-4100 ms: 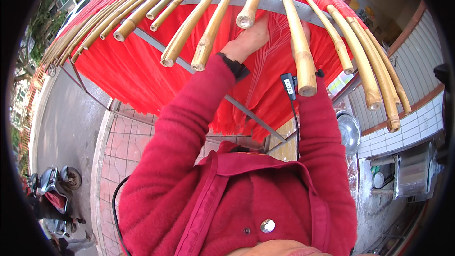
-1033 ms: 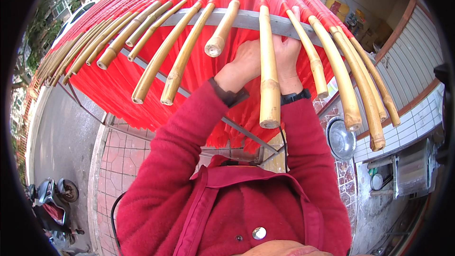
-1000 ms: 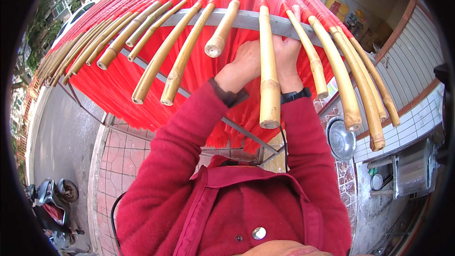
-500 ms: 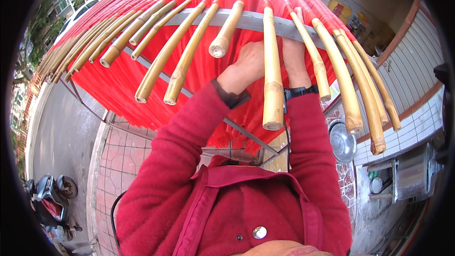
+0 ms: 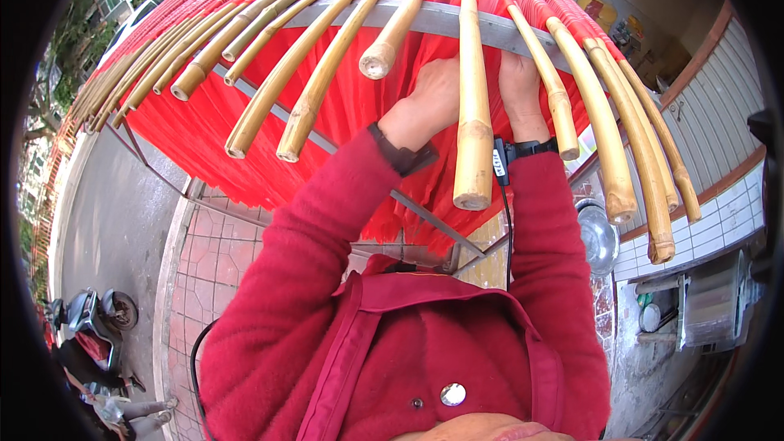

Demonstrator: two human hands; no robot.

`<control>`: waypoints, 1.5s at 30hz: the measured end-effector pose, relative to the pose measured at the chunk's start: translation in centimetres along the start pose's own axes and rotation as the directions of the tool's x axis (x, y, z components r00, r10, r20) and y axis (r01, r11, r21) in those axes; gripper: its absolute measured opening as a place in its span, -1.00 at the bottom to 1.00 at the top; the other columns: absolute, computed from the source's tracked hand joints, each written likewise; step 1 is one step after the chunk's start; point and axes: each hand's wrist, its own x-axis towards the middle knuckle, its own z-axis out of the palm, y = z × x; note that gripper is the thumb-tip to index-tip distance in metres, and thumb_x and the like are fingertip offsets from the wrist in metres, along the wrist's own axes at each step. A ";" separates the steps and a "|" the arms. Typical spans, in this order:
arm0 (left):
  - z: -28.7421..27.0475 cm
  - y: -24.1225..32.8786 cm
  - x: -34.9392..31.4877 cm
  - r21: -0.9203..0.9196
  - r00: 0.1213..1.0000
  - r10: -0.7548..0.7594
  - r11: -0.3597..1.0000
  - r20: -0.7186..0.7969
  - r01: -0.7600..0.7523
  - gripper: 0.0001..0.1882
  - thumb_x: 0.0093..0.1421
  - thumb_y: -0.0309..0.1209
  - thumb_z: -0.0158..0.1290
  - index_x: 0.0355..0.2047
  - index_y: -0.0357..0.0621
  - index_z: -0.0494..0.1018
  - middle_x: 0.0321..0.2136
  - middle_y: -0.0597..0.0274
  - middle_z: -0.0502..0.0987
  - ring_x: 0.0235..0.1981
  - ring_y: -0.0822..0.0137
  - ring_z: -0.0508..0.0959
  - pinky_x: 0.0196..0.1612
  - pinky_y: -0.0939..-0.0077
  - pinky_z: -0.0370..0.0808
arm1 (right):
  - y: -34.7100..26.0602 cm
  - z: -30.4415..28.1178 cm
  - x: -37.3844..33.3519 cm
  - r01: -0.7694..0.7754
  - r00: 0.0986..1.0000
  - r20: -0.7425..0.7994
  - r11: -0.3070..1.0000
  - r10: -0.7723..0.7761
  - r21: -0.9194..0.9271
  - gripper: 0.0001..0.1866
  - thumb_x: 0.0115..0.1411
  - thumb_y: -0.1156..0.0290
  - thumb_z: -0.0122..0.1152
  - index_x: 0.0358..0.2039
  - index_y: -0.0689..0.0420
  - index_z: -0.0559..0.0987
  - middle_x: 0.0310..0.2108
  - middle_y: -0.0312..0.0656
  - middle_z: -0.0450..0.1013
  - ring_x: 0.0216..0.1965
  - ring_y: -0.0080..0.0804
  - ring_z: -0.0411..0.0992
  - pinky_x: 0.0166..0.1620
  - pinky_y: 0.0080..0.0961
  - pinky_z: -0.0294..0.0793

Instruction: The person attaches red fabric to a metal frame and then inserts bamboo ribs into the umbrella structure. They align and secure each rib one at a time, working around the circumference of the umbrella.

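Bamboo poles (image 5: pixel 474 126) wound with red strands at their far parts rest across a grey metal rail (image 5: pixel 490 30). Thin red strands (image 5: pixel 220 147) hang beneath in a dense curtain. My left hand (image 5: pixel 437 91) reaches in under the rail, left of the central pole, against the hanging strands. Its fingers are hidden behind that pole and among the strands. On the pole's other side, my right hand (image 5: pixel 520 86) is raised just below the rail, beside a thinner pole. Its fingertips are hidden too, so what either hand holds does not show.
A slanting metal bar (image 5: pixel 425 219) of the rack crosses below my hands. A metal basin (image 5: pixel 599 237) stands at right, near a tiled wall (image 5: pixel 719 212). Lower left, a parked scooter (image 5: pixel 94 331) and a person (image 5: pixel 135 415) are on the road. A black cable (image 5: pixel 508 237) hangs by my right sleeve.
My right hand has shifted slightly right, away from the central pole. My left hand stays among the strands. The whole view has moved a little, and more of the person at lower left shows.
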 end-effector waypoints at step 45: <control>1.7 -0.3 -3.6 -0.223 0.993 -0.049 0.972 0.108 0.072 -0.42 0.25 -0.47 0.11 0.30 -0.08 0.36 -0.01 -0.37 0.52 -0.05 -0.22 0.60 0.02 0.01 0.58 | -0.1 1.1 -3.1 -0.338 0.937 0.078 0.833 0.340 0.439 -0.42 0.52 -0.01 -0.03 0.23 0.29 0.39 -0.01 -0.11 0.47 0.01 -0.45 0.44 0.08 -0.46 0.47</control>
